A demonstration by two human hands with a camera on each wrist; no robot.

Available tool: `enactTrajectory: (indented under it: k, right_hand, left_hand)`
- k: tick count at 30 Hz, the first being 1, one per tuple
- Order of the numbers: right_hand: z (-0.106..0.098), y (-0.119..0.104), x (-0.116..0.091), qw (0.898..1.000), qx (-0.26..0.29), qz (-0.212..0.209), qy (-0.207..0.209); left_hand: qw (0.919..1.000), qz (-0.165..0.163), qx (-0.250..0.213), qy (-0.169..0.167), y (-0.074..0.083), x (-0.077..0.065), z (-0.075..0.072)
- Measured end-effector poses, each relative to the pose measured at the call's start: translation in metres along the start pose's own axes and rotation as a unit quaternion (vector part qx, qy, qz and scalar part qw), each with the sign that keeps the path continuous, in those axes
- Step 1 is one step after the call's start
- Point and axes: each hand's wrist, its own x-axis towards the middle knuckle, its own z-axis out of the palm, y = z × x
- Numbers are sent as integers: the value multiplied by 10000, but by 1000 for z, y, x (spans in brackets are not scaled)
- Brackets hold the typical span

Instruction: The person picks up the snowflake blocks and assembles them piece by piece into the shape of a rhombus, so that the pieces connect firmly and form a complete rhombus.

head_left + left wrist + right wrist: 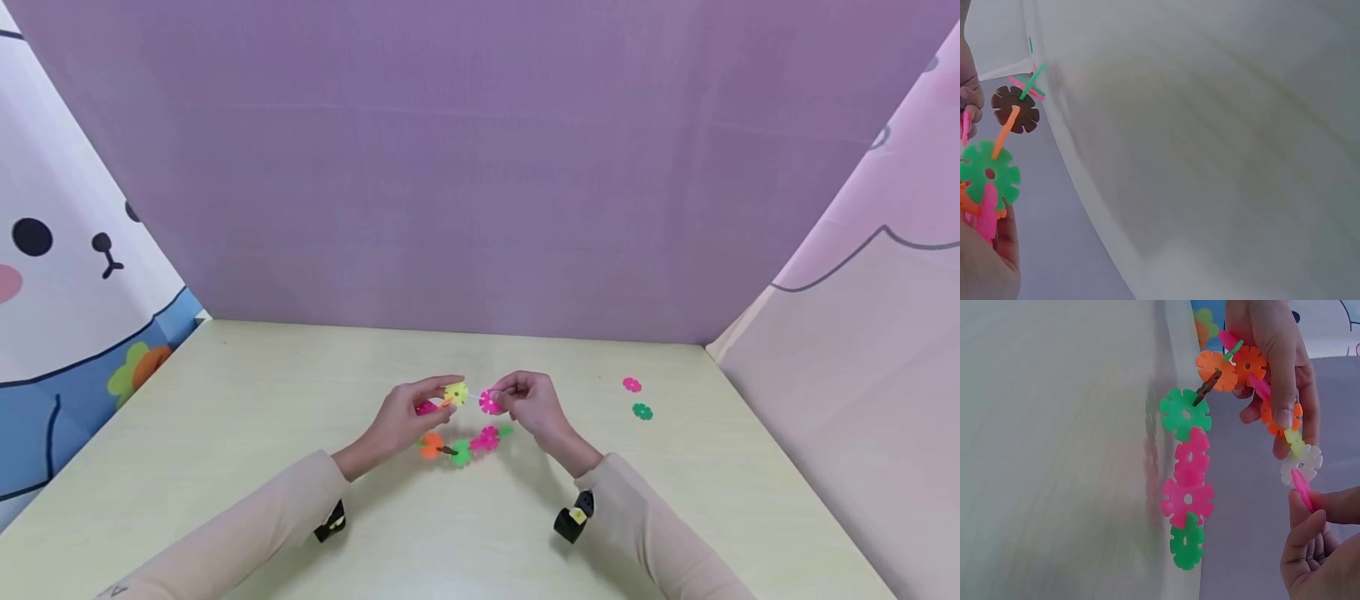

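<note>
A chain of notched plastic snowflake discs runs between the two hands above the table. My left hand (401,421) grips the chain near a yellow disc (456,394), thumb on one side and fingers on the other. At its end, my right hand (534,408) pinches a pink disc (1302,489) between thumb and forefinger; that disc meets the edge of a white disc (1310,464). The other end hangs in a curve below the left hand, with an orange disc (1216,370), a brown disc (1015,109), a green disc (1185,415), pink ones and a last green disc (1186,545).
To the right on the pale wooden table (450,542) lie a loose pink disc (632,384) and a loose dark green disc (642,412). A purple panel (480,167) rises along the table's far edge. Printed cloth sheets flank the left and right sides.
</note>
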Motion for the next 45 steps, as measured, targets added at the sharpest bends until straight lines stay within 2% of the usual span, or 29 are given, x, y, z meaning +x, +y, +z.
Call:
enactTrajectory:
  k: [8,13,27,33,39,45]
  right_hand:
    - [5,0,0,9999,151,58,-20]
    - [8,-1,-2,9993,328,169,79]
    - [10,2,-1,9971,727,242,-16]
    - [12,0,-1,9981,570,242,-44]
    - [12,-1,-2,9985,460,230,-165]
    - [10,0,1,9994,191,-43,-285]
  left_hand:
    - [9998,-135,-153,-44,1,-2,-2]
    - [9993,-183,-290,-117,-1,-3,-3]
    - [9979,-251,-574,-172,-8,0,-3]
    - [9984,-275,-464,-140,-4,-3,-5]
    - [9992,-105,-318,-202,0,-3,-9]
    - [9990,-229,-264,-291,9,-3,-10]
